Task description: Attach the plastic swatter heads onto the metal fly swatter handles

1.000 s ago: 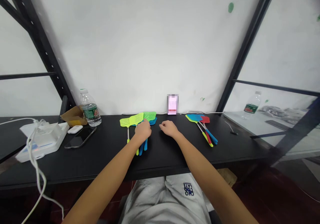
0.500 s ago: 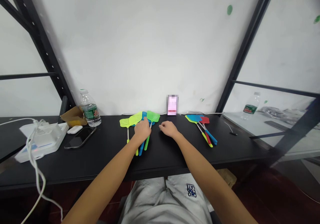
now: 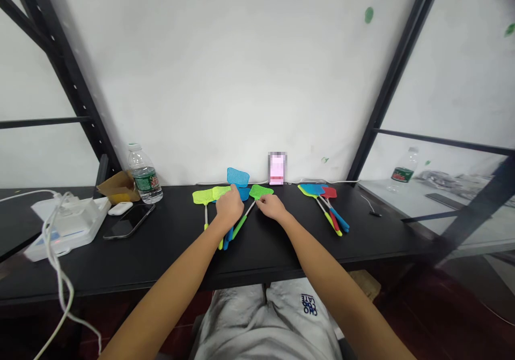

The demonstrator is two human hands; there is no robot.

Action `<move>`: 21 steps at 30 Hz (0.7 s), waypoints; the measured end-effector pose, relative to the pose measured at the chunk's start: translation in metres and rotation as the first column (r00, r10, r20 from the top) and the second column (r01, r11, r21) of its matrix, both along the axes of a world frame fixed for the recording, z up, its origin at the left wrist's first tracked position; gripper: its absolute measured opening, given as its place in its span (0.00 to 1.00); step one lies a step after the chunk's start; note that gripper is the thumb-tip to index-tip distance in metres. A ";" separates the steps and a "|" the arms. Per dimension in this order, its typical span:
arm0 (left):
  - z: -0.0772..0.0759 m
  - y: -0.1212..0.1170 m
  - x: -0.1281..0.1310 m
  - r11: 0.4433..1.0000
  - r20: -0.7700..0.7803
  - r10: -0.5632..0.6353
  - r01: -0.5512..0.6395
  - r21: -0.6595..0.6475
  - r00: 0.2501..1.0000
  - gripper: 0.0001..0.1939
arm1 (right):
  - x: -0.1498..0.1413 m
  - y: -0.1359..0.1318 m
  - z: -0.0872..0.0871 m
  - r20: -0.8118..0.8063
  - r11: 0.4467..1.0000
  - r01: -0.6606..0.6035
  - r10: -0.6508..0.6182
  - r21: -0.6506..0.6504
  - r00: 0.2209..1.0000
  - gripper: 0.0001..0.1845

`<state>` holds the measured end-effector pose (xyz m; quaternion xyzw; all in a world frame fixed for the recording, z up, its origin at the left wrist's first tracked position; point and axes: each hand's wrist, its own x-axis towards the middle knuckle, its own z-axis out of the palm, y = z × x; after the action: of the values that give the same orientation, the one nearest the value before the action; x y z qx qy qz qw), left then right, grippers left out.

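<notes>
My left hand (image 3: 230, 208) is closed, with a blue fly swatter (image 3: 237, 177) rising from it, head tilted up toward the wall; the grip itself is mostly hidden. My right hand (image 3: 272, 207) is closed at the neck of a green fly swatter (image 3: 261, 191), whose handle slants down toward the left hand. A yellow-green fly swatter (image 3: 203, 196) lies left of my left hand. Partly behind that hand are another yellow-green swatter (image 3: 221, 191) and another blue swatter head (image 3: 243, 193).
On the right of the black table (image 3: 169, 263) lies a pile of blue, yellow-green and red fly swatters (image 3: 322, 190). A phone (image 3: 277, 168) leans on the wall. Leftward are a water bottle (image 3: 145, 180), a dark phone (image 3: 129, 221), a white case (image 3: 120, 208) and a power strip (image 3: 72, 223) with cables.
The green fly swatter has swung right, its head now at my right hand. One blue swatter's head has lifted up behind my left hand. Both hands stay nearly in place.
</notes>
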<state>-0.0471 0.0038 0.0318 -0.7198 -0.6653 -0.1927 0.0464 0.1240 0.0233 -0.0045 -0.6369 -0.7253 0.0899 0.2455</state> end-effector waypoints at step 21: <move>-0.002 -0.003 0.010 0.981 0.182 -0.193 0.187 0.053 0.964 0.14 | 0.000 -0.001 0.001 -0.149 0.991 -0.064 0.081 0.116 0.985 0.13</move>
<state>-0.0370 0.0010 0.0296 -0.7581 -0.5912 -0.2744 -0.0220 0.1236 0.0227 -0.0038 -0.5865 -0.7309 0.1075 0.3321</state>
